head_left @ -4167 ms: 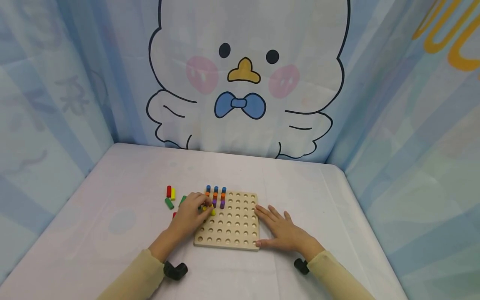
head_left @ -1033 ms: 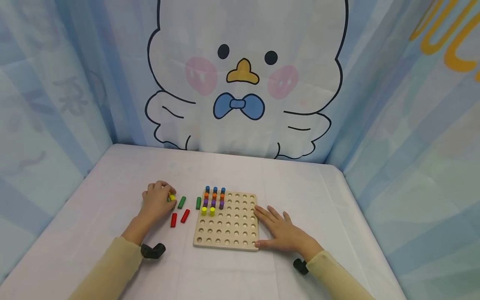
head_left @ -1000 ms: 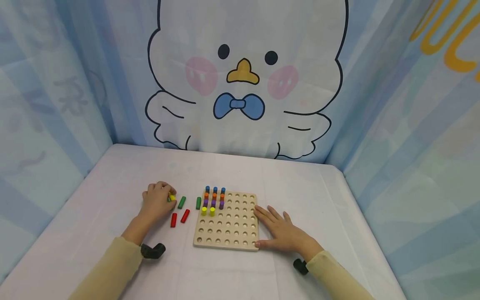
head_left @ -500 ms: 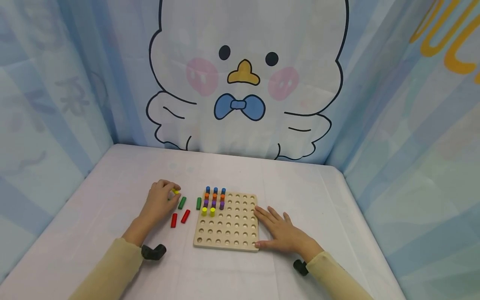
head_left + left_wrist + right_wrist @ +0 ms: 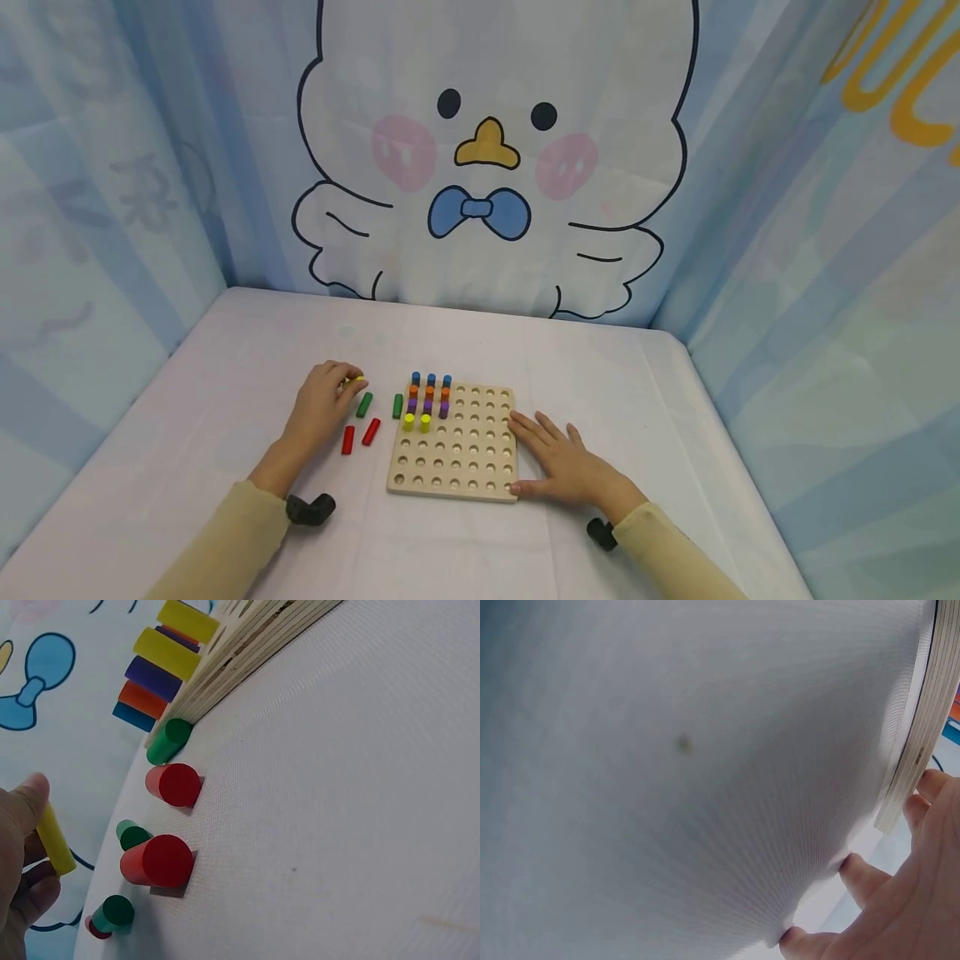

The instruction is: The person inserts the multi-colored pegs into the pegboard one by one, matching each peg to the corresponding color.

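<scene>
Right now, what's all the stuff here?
table: 1, white, centre
wooden board: 1, pale, on table
blue pegs: 3, blue, board's back row
orange pegs: 3, orange, second row
purple pegs: 3, purple, third row
yellow pegs: 3, yellow, two in fourth row, one held
green pegs: 3, green, left of board
red pegs: 3, red, left of board
cloth walls: 3, blue-white, around table
cartoon bird: 1, white, back wall
sleeves: 2, beige, bottom
wrist devices: 2, black, by sleeves
left hand: 1, bare, pinching yellow peg
right hand: 1, bare, at board's edge
</scene>
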`<state>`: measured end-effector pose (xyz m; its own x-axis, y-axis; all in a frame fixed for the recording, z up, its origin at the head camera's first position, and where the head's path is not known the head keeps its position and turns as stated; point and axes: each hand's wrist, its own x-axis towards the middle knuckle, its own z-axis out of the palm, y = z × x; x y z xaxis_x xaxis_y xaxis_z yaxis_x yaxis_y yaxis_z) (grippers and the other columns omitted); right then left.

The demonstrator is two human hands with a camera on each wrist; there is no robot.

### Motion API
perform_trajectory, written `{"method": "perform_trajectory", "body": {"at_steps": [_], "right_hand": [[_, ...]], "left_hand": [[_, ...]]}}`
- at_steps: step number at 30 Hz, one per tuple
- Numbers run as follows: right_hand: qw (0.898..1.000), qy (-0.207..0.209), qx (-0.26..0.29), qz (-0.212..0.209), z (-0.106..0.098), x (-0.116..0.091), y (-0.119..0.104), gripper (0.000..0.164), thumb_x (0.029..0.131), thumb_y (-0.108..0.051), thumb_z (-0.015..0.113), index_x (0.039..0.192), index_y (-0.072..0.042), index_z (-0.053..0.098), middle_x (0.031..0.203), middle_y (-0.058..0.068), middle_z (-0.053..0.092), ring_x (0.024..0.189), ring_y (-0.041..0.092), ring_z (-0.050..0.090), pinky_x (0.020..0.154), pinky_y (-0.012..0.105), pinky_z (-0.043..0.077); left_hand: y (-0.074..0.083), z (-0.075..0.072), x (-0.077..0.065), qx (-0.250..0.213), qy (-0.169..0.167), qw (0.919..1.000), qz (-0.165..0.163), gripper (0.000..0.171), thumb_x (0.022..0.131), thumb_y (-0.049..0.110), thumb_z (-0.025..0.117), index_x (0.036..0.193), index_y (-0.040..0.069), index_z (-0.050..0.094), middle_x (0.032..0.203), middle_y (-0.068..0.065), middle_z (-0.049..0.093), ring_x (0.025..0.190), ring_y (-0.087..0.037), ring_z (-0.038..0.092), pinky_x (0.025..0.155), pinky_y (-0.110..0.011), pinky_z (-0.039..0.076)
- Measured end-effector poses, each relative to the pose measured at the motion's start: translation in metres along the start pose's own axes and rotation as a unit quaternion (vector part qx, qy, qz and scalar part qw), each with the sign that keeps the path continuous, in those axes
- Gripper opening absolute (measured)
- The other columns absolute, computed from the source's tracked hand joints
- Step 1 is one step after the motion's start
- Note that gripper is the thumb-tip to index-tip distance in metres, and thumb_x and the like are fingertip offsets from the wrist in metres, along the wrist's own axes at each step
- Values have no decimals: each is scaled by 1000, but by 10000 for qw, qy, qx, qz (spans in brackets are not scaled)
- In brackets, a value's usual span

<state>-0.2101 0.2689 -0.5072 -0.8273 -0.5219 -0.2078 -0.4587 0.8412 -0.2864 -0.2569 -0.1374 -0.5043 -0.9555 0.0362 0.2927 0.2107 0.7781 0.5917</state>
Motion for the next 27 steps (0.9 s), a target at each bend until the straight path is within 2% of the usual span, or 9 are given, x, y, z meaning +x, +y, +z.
{"method": "perform_trajectory", "body": {"at_steps": [10,21,27], "right_hand": [[10000,-38,27,10,-1,0,-2,102,88,-77,59,167,-27,18,175,-7,11,160,37,10,116,79,12],[10000,10,4,-17,-1,0,-1,101,89,-76,59,166,-25,19,175,-6,12,160,38,10,115,80,12],[10000,-62,-30,12,0,1,0,102,88,-78,57,167,-28,17,175,-8,10,161,36,9,117,78,11]], "left_hand": [[1,3,-2,-317,30,9995,52,19,101,17,67,116,5,68,106,-11,66,97,-25,65,90,-45,59],[7,3,-1,-544,123,9982,225,19,100,14,69,116,4,68,109,-11,70,103,-27,68,91,-46,60],[15,6,-2,-614,162,9970,443,18,98,12,71,114,5,69,109,-10,70,102,-26,69,90,-45,60]]}}
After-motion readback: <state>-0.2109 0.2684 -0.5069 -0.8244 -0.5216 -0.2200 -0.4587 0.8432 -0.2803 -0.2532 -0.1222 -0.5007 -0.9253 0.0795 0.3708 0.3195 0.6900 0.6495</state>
